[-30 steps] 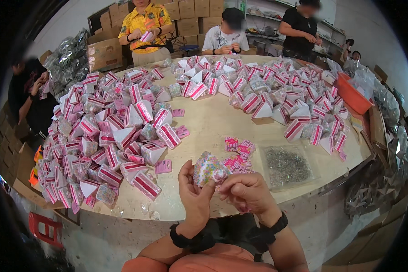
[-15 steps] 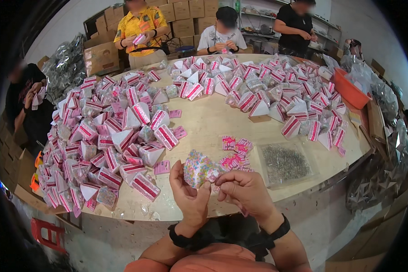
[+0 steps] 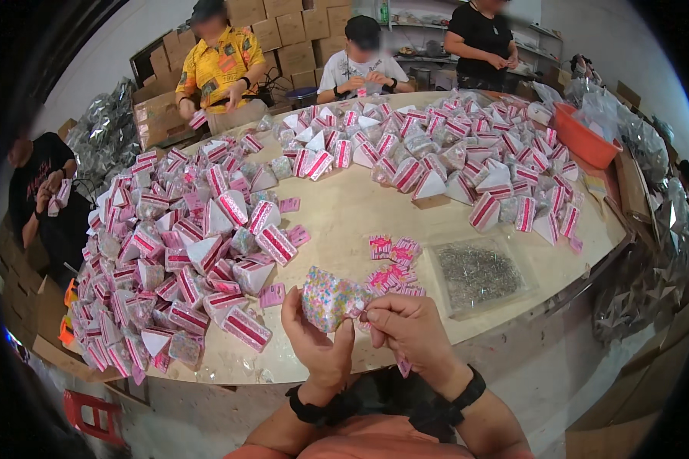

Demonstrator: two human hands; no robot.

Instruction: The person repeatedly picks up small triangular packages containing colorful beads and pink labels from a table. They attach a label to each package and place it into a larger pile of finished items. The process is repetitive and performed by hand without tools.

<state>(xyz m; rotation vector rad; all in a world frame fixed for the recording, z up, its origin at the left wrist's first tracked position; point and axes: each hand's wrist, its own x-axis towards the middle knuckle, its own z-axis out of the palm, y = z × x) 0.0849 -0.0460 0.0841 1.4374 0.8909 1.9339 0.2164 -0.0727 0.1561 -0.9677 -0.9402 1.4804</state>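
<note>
My left hand [image 3: 318,353] is closed around a bagged toy cake slice [image 3: 329,297], whose visible face is dotted with colourful sprinkles. Clear plastic wraps it, gathered toward the right. At that gathered end the fingers of my right hand [image 3: 413,327] are pinched together. A pink card tag [image 3: 403,369] pokes out below the right palm; whether it is fastened to the bag I cannot tell. Just beyond my hands lies a loose group of small pink printed cards [image 3: 391,275]. To their right sits a shallow clear tray [image 3: 439,283] full of thin metal pins or fasteners.
Heaps of bagged cake slices [image 3: 184,252] cover the table's left side, with more [image 3: 467,145] across the back and right. An orange basin [image 3: 589,138] stands at the far right edge. Several people work around the table. A red stool [image 3: 92,417] is at lower left.
The cake slice has tilted slightly in my left hand, while my right hand keeps its pinch. The person in yellow has lowered a pink piece to one side. The whole view has shifted a little.
</note>
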